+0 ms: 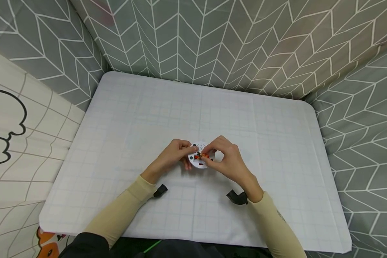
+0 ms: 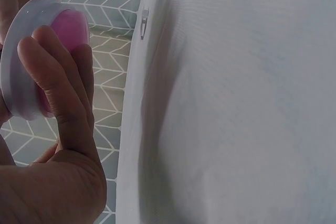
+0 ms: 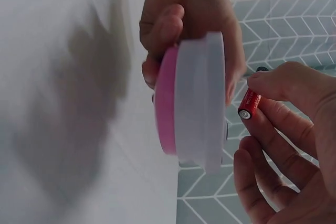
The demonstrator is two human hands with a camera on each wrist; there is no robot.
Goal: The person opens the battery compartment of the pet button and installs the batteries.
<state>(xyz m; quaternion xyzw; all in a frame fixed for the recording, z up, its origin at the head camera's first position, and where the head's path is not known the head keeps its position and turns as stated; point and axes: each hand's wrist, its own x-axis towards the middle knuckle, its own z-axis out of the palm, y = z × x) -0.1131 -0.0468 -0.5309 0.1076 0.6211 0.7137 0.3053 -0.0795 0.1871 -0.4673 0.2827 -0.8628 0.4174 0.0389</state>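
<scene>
A round white device [image 1: 200, 159] with a pink underside [image 3: 165, 106] is held a little above the white table [image 1: 148, 118]. My left hand [image 1: 175, 154] grips its rim, fingers curled under the pink face [image 2: 68, 30]. My right hand [image 1: 224, 157] pinches a red battery [image 3: 250, 103] between thumb and fingers, right at the device's open back, where red-orange batteries [image 1: 200, 156] show in the head view.
The table is covered with a white gridded sheet [image 1: 261, 143]. Grey herringbone fabric walls [image 1: 213, 39] close in the back and both sides. A cream cartoon-print cloth [image 1: 13, 136] hangs at the left. Black wrist mounts [image 1: 237, 197] sit by my sleeves.
</scene>
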